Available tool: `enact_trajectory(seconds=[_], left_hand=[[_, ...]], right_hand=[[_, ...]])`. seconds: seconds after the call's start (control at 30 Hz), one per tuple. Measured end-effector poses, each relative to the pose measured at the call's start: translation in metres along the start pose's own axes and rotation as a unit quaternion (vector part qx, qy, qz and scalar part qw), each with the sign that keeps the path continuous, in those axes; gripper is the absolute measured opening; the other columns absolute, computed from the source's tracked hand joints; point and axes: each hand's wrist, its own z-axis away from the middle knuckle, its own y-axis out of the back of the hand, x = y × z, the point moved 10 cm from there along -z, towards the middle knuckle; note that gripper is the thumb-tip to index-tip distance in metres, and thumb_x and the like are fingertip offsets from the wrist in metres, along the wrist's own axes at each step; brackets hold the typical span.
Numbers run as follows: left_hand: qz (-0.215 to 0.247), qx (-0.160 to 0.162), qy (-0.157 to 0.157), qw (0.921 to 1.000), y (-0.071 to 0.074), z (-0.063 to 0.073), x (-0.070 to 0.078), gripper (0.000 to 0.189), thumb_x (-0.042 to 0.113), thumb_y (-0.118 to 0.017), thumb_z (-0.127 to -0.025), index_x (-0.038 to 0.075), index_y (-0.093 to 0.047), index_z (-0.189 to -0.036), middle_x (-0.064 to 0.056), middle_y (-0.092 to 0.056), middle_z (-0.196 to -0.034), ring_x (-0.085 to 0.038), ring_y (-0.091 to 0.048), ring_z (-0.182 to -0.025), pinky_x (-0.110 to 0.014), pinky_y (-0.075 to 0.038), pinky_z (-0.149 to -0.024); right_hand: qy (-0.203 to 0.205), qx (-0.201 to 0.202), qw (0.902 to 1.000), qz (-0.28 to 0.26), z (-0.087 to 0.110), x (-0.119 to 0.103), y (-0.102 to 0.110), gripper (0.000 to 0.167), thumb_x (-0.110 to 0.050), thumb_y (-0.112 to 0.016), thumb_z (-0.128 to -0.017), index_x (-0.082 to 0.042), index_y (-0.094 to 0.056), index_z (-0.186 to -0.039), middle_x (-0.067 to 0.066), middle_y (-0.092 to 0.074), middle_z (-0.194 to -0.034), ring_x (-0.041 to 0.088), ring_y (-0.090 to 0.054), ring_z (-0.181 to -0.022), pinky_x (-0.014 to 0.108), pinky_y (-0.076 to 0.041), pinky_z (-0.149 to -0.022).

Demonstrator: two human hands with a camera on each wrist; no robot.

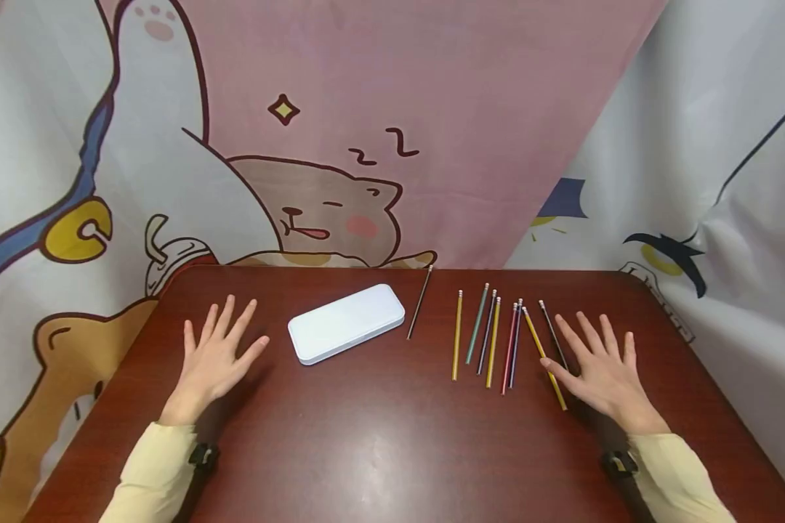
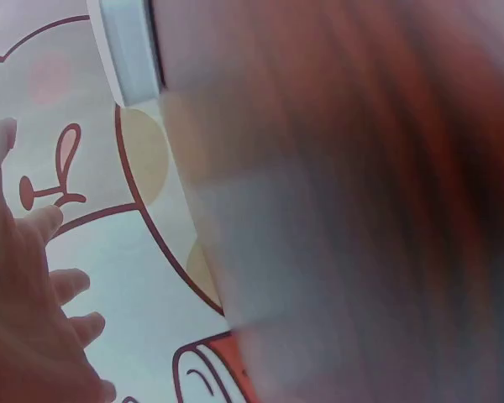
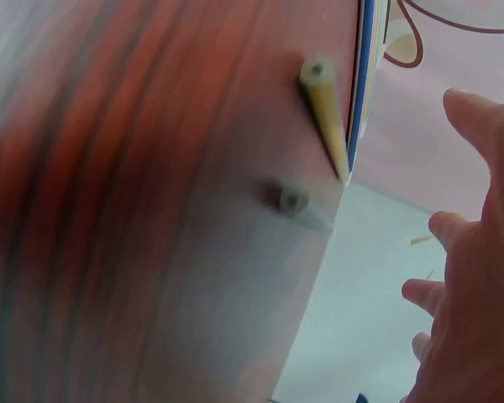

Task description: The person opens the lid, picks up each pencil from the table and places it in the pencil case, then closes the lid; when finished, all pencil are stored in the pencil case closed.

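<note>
My left hand point(image 1: 211, 363), fingers spread, is held over the left part of the table, to the left of a white pencil case point(image 1: 347, 324). The case lies closed and slightly slanted. On the right, my right hand point(image 1: 605, 370) has its fingers spread and holds nothing. Its thumb overlaps a yellow pencil point(image 1: 535, 330) in the head view; I cannot tell whether they touch. A black pencil point(image 1: 552, 325) lies just beside that hand. In the right wrist view, the ends of a yellow pencil point(image 3: 325, 105) and a dark pencil point(image 3: 294, 201) show near the right hand point(image 3: 479, 252).
Several more pencils lie in a loose row, among them a yellow one point(image 1: 457, 338), a green one point(image 1: 477, 327) and a red one point(image 1: 509, 352). A lone black pencil point(image 1: 420, 303) is right of the case. Behind the dark red table point(image 1: 340, 450) hangs a cartoon-printed cloth point(image 1: 471, 131).
</note>
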Motion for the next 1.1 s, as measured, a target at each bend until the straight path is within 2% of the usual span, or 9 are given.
enact_trajectory(seconds=[0.13,0.23,0.5,0.6,0.8,0.9,1.0,1.1], left_hand=[[0.06,-0.012,0.007,0.9981,-0.006,-0.006,0.004,0.072,0.053,-0.045,-0.097,0.021,-0.018,-0.156,-0.021,-0.011,-0.158,-0.045,-0.005,-0.143,-0.067,0.007,-0.105],[0.112,-0.023,0.009,0.9934,-0.013,-0.011,0.008,0.071,0.051,-0.045,-0.098,0.018,-0.019,-0.156,-0.024,-0.013,-0.157,-0.046,-0.008,-0.142,-0.068,0.003,-0.105],[0.231,-0.058,0.017,0.9711,-0.039,-0.023,0.02,0.075,0.042,-0.054,-0.096,0.005,-0.021,-0.153,-0.027,-0.015,-0.155,-0.045,-0.013,-0.141,-0.067,-0.012,-0.106],[0.253,-0.062,0.018,0.9652,-0.049,-0.025,0.023,0.078,0.038,-0.06,-0.093,0.003,-0.024,-0.152,-0.028,-0.019,-0.154,-0.044,-0.019,-0.14,-0.064,-0.019,-0.106],[0.278,-0.068,0.012,0.958,-0.065,-0.025,0.032,0.082,0.03,-0.071,-0.086,0.001,-0.028,-0.149,-0.026,-0.029,-0.151,-0.042,-0.027,-0.138,-0.058,-0.023,-0.108],[0.283,-0.082,0.012,0.9554,-0.071,-0.026,0.036,0.086,0.029,-0.074,-0.083,0.0,-0.028,-0.149,-0.027,-0.027,-0.151,-0.044,-0.02,-0.14,-0.06,-0.019,-0.108],[0.29,-0.1,0.008,0.9518,-0.076,-0.027,0.041,0.094,0.03,-0.078,-0.079,0.0,-0.024,-0.15,-0.026,-0.022,-0.154,-0.047,-0.009,-0.141,-0.063,-0.01,-0.109],[0.287,-0.106,0.001,0.952,-0.077,-0.027,0.044,0.101,0.029,-0.081,-0.076,0.002,-0.021,-0.152,-0.024,-0.018,-0.155,-0.049,0.0,-0.141,-0.066,-0.003,-0.107]], right_hand=[[0.022,0.006,0.9997,-0.01,-0.005,-0.013,-0.003,0.084,-0.056,-0.056,-0.089,-0.021,-0.018,-0.156,0.024,-0.02,-0.154,0.038,0.01,-0.144,0.06,0.018,-0.104],[0.04,0.013,0.999,-0.014,-0.007,-0.023,-0.004,0.081,-0.055,-0.057,-0.09,-0.022,-0.021,-0.155,0.023,-0.023,-0.154,0.037,0.007,-0.145,0.06,0.015,-0.106],[0.103,0.045,0.9928,-0.04,-0.017,-0.059,-0.005,0.072,-0.048,-0.06,-0.091,-0.017,-0.034,-0.151,0.022,-0.032,-0.149,0.038,-0.003,-0.145,0.057,0.007,-0.111],[0.122,0.049,0.9904,-0.043,-0.022,-0.073,-0.008,0.069,-0.046,-0.059,-0.092,-0.017,-0.037,-0.149,0.021,-0.036,-0.147,0.037,-0.006,-0.144,0.056,0.002,-0.112],[0.146,0.044,0.987,-0.051,-0.032,-0.099,-0.015,0.065,-0.045,-0.058,-0.093,-0.017,-0.039,-0.148,0.019,-0.038,-0.147,0.038,-0.012,-0.144,0.053,-0.001,-0.113],[0.152,0.037,0.9862,-0.055,-0.036,-0.11,-0.019,0.065,-0.046,-0.057,-0.094,-0.018,-0.038,-0.149,0.018,-0.038,-0.147,0.038,-0.012,-0.144,0.052,-0.001,-0.113],[0.157,0.034,0.9853,-0.057,-0.041,-0.122,-0.021,0.064,-0.046,-0.056,-0.094,-0.018,-0.04,-0.148,0.017,-0.038,-0.147,0.038,-0.013,-0.143,0.054,-0.005,-0.113],[0.166,0.031,0.9836,-0.064,-0.047,-0.135,-0.023,0.062,-0.045,-0.056,-0.094,-0.017,-0.041,-0.148,0.017,-0.039,-0.147,0.038,-0.016,-0.143,0.056,-0.01,-0.111]])
